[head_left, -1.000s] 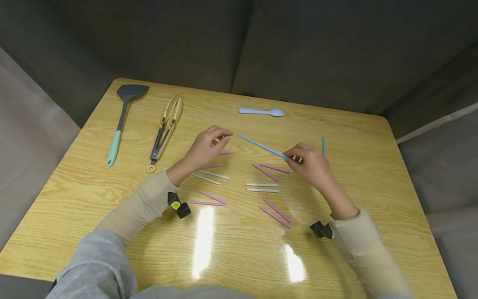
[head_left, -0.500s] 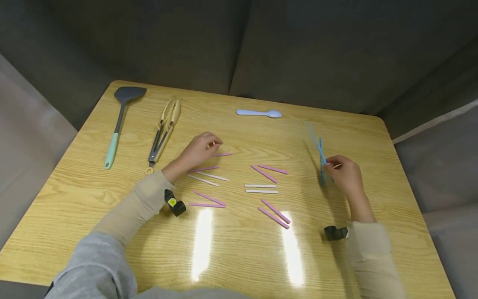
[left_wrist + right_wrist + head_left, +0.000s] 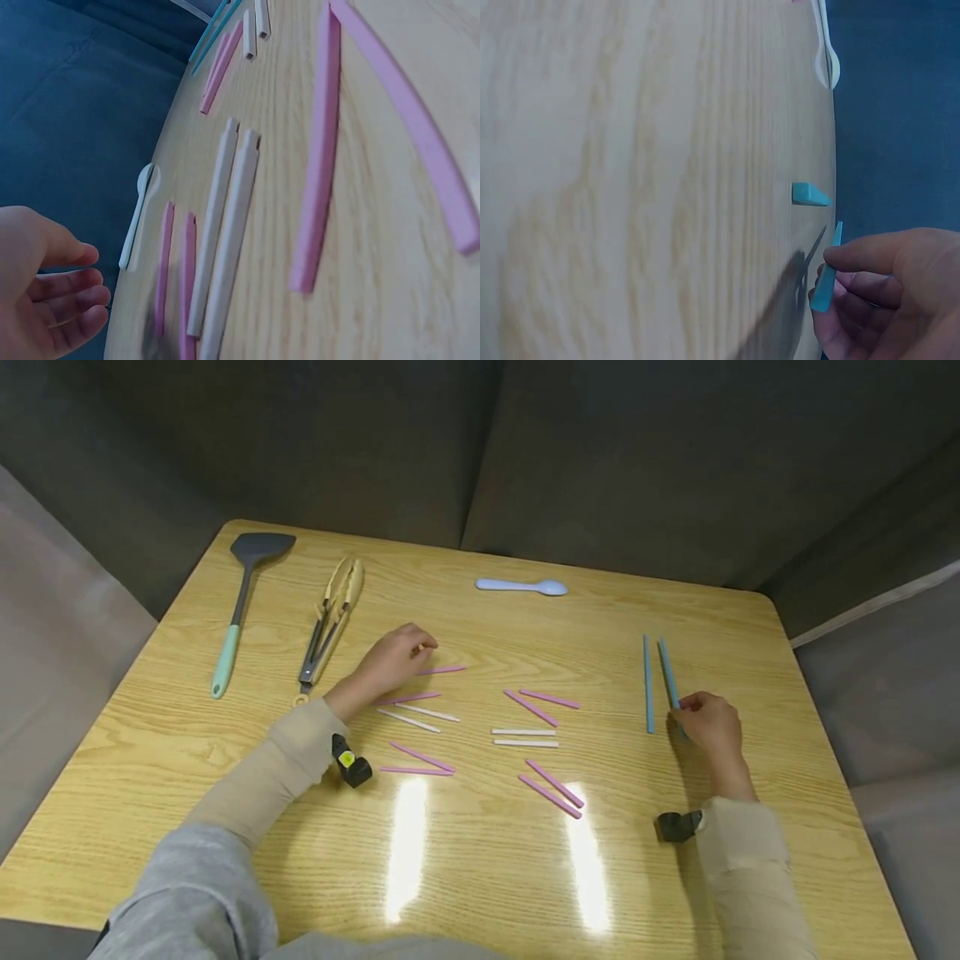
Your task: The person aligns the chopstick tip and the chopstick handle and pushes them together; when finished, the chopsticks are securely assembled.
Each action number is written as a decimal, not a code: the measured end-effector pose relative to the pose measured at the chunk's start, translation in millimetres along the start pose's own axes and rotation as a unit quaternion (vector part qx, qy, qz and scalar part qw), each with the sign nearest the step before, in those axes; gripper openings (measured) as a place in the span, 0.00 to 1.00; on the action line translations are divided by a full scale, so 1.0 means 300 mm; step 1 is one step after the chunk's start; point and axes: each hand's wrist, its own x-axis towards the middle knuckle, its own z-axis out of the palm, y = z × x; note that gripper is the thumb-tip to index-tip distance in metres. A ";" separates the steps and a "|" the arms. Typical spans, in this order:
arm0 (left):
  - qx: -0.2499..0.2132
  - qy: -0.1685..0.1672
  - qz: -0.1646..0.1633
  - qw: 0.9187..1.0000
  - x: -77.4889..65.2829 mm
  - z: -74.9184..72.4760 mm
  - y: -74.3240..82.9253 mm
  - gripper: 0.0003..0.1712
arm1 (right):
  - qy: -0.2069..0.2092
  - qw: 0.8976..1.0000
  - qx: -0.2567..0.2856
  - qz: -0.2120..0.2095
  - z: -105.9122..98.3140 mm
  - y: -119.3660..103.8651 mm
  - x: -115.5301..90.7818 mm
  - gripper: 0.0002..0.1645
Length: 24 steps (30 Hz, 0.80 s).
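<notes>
My right hand (image 3: 708, 722) pinches a blue chopstick (image 3: 669, 670) near its thick end, between thumb and fingers. In the right wrist view this chopstick (image 3: 826, 283) stands tilted above its shadow. A second blue chopstick (image 3: 648, 685) lies just left of it, nearly parallel, on the wooden table (image 3: 480, 860). My left hand (image 3: 393, 662) hovers over the left group of sticks with loosely curled fingers and nothing in them. It partly covers a pink stick (image 3: 442, 670); another pink stick (image 3: 408, 699) and two white sticks (image 3: 427, 712) lie just nearer.
More pink sticks (image 3: 416, 771) lie front left, with two white sticks (image 3: 525, 743) and further pink pairs (image 3: 551, 793) in the middle. A pale blue spoon (image 3: 521, 586) lies at the back. Tongs (image 3: 330, 627) and a spatula (image 3: 243, 602) lie on the left.
My right hand has carried the blue chopstick rightward from mid-table, turned it lengthwise and lowered it beside the other one. My left hand has drawn back slightly to the left.
</notes>
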 end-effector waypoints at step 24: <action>-0.003 -0.034 -0.033 0.999 0.017 0.026 -0.031 0.13 | -0.033 0.999 0.009 -0.025 0.038 -0.010 0.014 0.23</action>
